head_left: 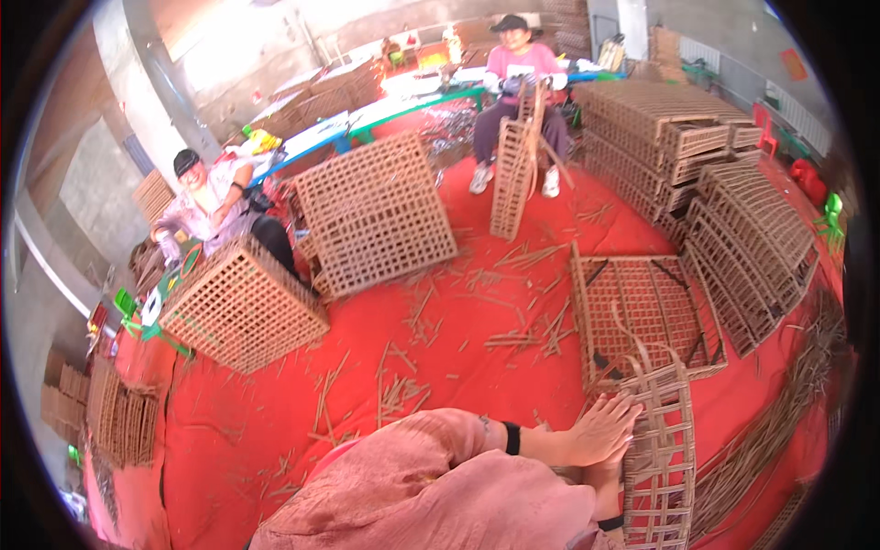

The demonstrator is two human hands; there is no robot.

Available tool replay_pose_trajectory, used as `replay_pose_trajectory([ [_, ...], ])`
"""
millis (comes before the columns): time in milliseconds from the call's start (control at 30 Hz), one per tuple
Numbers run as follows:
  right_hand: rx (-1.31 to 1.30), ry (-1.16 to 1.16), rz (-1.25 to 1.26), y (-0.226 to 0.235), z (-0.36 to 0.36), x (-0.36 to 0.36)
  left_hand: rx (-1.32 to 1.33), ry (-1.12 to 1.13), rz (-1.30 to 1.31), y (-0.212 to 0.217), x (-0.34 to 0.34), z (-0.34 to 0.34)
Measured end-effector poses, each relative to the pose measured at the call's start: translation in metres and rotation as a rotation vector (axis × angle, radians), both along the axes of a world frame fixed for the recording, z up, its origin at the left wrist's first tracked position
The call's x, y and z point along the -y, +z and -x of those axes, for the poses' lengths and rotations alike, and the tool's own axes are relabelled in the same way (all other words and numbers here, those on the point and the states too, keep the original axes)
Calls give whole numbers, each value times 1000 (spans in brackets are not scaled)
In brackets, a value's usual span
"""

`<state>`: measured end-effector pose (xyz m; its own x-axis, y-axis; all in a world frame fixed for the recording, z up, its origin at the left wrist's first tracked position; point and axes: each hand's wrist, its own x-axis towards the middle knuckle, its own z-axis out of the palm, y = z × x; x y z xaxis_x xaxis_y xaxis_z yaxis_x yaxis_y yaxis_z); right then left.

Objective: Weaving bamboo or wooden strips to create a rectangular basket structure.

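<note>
Lattice panel (662, 458) feels light, stiff, brittle; my left hand (600, 431) lies open along its edge, right hand (605, 490) unclear.

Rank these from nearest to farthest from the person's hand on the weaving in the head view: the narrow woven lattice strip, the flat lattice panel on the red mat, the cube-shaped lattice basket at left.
1. Narrow woven lattice strip: under the left hand, touching it.
2. Flat lattice panel: just beyond, on the red mat.
3. Cube-shaped lattice basket: far left, by a seated person.
</note>
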<state>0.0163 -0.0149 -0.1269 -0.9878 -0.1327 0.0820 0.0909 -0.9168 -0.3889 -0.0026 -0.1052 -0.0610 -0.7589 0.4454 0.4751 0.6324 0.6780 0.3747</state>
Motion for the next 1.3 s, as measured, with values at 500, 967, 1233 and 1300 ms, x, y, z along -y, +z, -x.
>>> replay_pose_trajectory([
  [500, -9, 11, -1, 3, 4, 4, 108, -69, -222, -1, 12, 1],
  [967, 4, -12, -4, 5, 0, -3, 70, -20, -226, -9, 12, 4],
  [1233, 6, -38, -6, 6, 4, -8, 111, -55, -309, -3, 12, 4],
  [1300, 15, -29, -8, 7, 7, -7, 113, -22, -271, -3, 12, 0],
])
